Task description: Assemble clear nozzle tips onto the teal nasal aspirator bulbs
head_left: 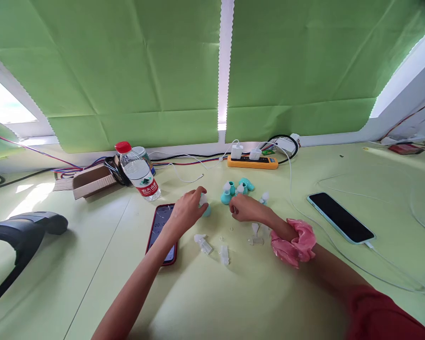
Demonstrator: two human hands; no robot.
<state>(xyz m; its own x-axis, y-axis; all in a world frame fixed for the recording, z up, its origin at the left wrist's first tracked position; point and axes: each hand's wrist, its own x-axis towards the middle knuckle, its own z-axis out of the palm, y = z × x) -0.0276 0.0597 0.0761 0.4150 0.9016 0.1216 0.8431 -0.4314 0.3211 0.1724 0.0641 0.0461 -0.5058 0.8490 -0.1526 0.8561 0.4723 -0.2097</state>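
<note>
My left hand [188, 208] is closed around a small teal bulb-shaped piece [207, 210] with a translucent white top. To its right, my right hand [247, 208] has its fingers curled in a pinch; what lies between the fingertips is too small to name. Just behind that hand stand several teal bulb pieces [225, 197], some topped with translucent caps. Translucent plastic parts [203, 243] lie on the table in front of my hands, among them a short tube [224, 255] and another [255, 241]. Tiny clear rings [231, 229] rest between my hands.
A phone with a running timer [159, 222] lies under my left forearm. Behind it stands a water bottle [138, 172] beside an open cardboard box [94, 180]. An orange power strip [252, 162] sits at the back. A charging phone [341, 217] and white cables lie right.
</note>
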